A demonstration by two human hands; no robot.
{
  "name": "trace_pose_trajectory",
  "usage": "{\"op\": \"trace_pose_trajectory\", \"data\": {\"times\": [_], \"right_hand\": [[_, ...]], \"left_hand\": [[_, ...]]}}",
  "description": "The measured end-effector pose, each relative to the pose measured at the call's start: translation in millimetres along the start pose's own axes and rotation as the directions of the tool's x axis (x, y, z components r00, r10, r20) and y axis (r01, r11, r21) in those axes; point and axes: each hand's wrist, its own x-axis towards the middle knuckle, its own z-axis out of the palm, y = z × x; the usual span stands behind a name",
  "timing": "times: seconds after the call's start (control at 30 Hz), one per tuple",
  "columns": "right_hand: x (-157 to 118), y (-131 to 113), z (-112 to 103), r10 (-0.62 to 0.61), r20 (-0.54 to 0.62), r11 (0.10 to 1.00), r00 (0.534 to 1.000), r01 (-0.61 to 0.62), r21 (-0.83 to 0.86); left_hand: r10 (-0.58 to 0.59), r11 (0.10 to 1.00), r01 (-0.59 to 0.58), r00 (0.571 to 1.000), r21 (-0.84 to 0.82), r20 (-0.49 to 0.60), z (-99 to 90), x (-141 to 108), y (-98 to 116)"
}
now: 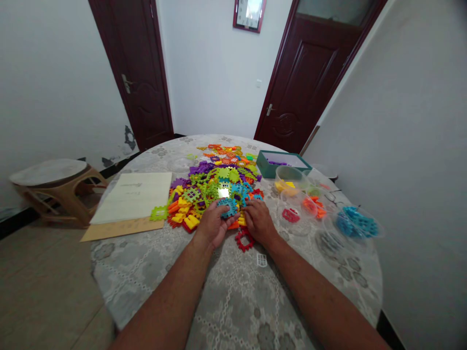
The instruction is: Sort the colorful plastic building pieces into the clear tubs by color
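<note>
My left hand [212,223] is closed around several blue toothed building pieces [227,208], the thumb resting on top of them. Beside it my right hand [259,221] reaches into the near edge of a heap of coloured plastic building pieces [204,180]; its fingers are bent, and what they touch is partly hidden. More blue pieces [239,188] lie in the heap just beyond both hands. Below the right hand sits a red toothed frame piece [243,240], with a white window-like piece [261,260] nearer to me.
On the right stand a green box [268,169] with purple pieces and clear tubs, one holding blue pieces [355,222], another orange [316,208]. Paper sheets [134,197] lie left on the round table [233,301]. A stool [51,167] stands beyond its left edge.
</note>
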Motion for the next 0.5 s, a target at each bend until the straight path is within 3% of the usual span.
{"op": "trace_pose_trajectory", "data": {"times": [0.13,0.27,0.4,0.5], "right_hand": [[2.6,-8.9,-12.5,0.032,-0.174,0.995,0.984,-0.014,0.102],[2.7,-23.0,-27.3,-0.055,-0.264,0.981,0.963,0.101,0.165],[1.8,-39.3,-33.0,-0.243,-0.125,0.953,0.962,0.261,0.154],[2.2,-48.9,-31.5,-0.338,-0.034,0.931,0.941,0.339,0.137]], "left_hand": [[0.002,1.0,-0.002,1.0,-0.022,-0.003,-0.3,0.4,0.0],[0.0,0.999,0.001,1.0,-0.039,0.015,-0.1,-0.3,-0.5],[0.0,1.0,0.0,0.993,-0.005,0.12,1.2,-2.7,-2.0],[-0.007,0.999,0.002,0.99,0.037,0.138,0.3,-2.9,-3.8]]}}
